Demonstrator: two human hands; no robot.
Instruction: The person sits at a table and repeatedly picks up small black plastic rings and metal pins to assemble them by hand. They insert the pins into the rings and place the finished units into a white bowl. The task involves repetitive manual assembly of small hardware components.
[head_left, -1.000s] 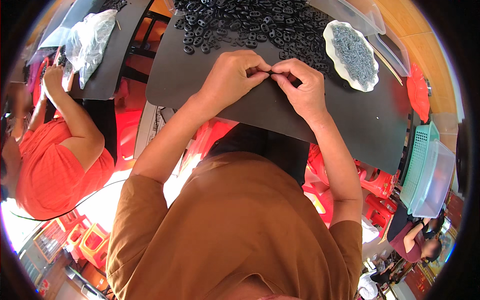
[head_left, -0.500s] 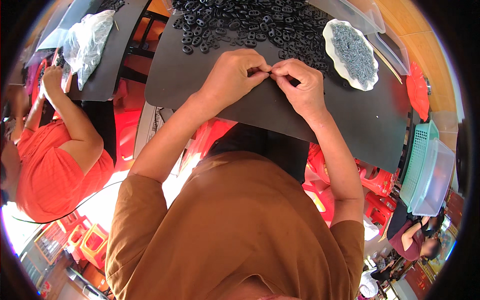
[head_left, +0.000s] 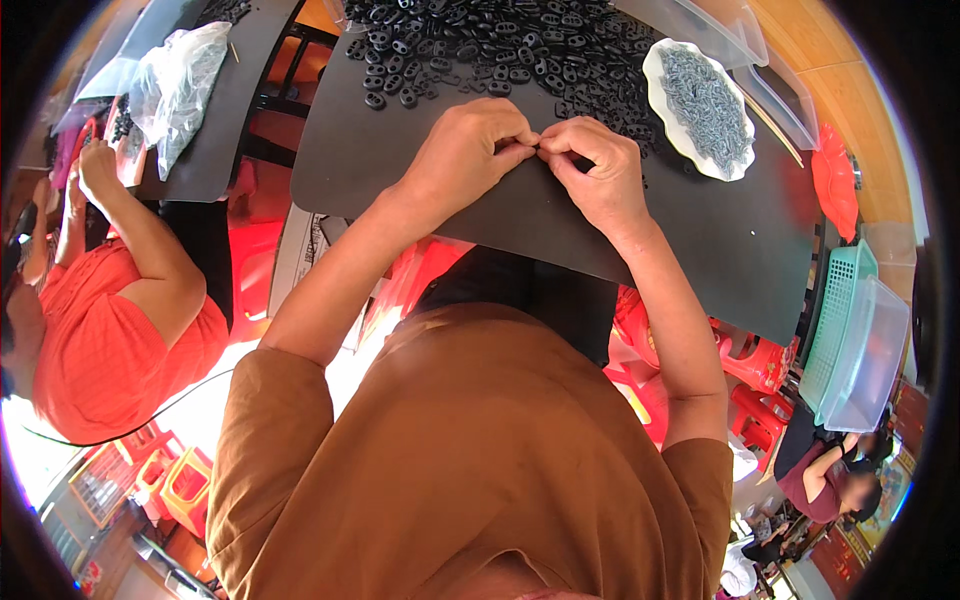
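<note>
Co-worker: at far left we see a person in an orange top [head_left: 95, 340], hands raised at another dark counter [head_left: 215, 140] that carries a clear bag [head_left: 180, 85].
Counter: our black counter [head_left: 420, 170] fills the upper middle.
Left hand: our left hand [head_left: 470, 150] is curled, its fingers [head_left: 515, 140] pinched shut on a small piece [head_left: 537, 150], mostly hidden and too small to make out.
Piece: it sits between the two hands, just above the counter's near part.
Right hand: our right hand [head_left: 598, 170] meets the left fingertip to fingertip, fingers closed on the same piece.
Black parts: a heap [head_left: 480, 45] lies beyond the hands.
Dish: a white dish [head_left: 655, 75] of grey bits [head_left: 705, 105] sits right of the heap.
Tubs: clear tubs [head_left: 740, 35] lie at the far edge.
Basket: a green basket [head_left: 838, 310] hangs at far right, a clear bin [head_left: 875, 350] just beside it.
</note>
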